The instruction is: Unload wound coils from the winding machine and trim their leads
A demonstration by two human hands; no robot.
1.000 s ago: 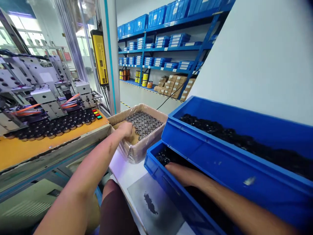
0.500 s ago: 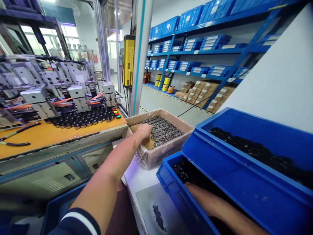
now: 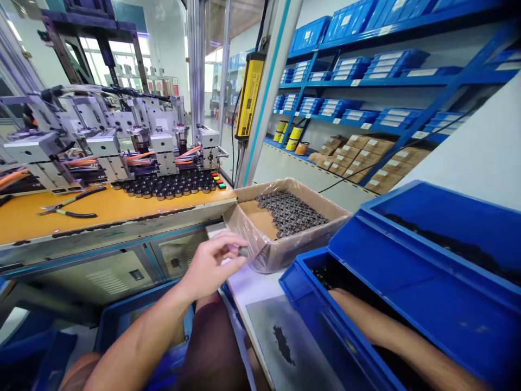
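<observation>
Open air above the carton [image 3: 280, 253]; narrow slot into the lower bin [image 3: 322, 320], upper bin [image 3: 423, 288] in the way

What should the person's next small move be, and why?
Probably draw the right forearm back so its hand leaves the lower, open blue plastic bin: that hand is hidden inside, where small dark parts show, while the left hand pinches one small dark-grey part outside the plastic-lined brown cardboard box.

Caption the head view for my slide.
Left hand holding a small part beside cardboard box; right forearm extending into lower blue bin.
</observation>
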